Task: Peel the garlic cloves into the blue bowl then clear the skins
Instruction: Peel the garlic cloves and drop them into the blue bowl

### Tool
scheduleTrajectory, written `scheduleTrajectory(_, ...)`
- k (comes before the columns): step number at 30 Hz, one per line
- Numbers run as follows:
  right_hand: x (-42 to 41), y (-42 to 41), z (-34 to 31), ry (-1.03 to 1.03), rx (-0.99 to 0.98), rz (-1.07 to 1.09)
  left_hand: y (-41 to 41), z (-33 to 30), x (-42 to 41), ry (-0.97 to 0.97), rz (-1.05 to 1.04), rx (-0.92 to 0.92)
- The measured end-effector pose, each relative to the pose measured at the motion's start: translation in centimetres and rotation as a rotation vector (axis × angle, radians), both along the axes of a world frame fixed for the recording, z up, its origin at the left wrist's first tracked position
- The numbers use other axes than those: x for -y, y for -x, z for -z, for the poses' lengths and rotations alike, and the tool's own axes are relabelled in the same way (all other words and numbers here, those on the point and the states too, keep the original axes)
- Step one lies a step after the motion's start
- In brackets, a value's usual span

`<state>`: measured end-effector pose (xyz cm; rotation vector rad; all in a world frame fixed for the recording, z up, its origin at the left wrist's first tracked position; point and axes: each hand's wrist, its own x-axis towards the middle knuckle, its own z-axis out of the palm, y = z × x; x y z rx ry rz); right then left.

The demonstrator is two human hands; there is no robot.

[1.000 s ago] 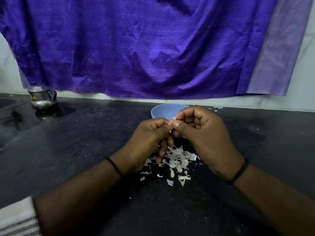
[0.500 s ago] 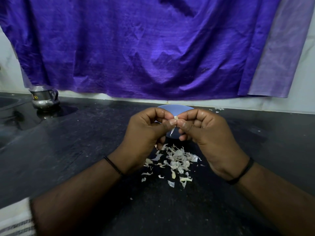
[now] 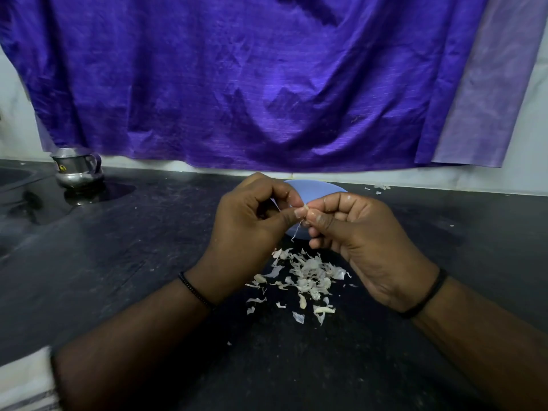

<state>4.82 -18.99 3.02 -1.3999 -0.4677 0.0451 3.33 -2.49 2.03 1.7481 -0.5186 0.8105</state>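
Hands meet at mid-frame over the dark stone counter point(image 3: 124, 262): the left hand point(image 3: 249, 229) and right hand point(image 3: 361, 241), fingers curled, pinch one small pale garlic clove point(image 3: 305, 207) between their thumb tips — too hidden to tell which way its long axis runs. A thin strip of skin point(image 3: 296, 231) hangs straight down from it. Behind them sits the round light-blue bowl point(image 3: 314, 189); below, a scattered heap of whitish papery garlic skins point(image 3: 308, 274). Upper left stands a small steel jug point(image 3: 77, 167), beneath a purple cloth point(image 3: 237, 84).
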Motion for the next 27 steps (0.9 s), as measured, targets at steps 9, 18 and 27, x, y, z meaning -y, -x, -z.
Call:
scheduleTrajectory(9, -0.40, 0.44, -0.02, -0.009, -0.017, 0.006, -0.38, 0.61, -0.12, -0.166, -0.069, 0.136)
scheduleTrajectory(18, -0.53, 0.72, -0.19, -0.072, -0.026, -0.019, -0.07, 0.82, 0.67, -0.043, -0.044, 0.094)
scheduleTrajectory(27, -0.39, 0.75, -0.21, -0.027, -0.027, 0.001, 0.07, 0.49, 0.38, -0.182, -0.202, 0.232)
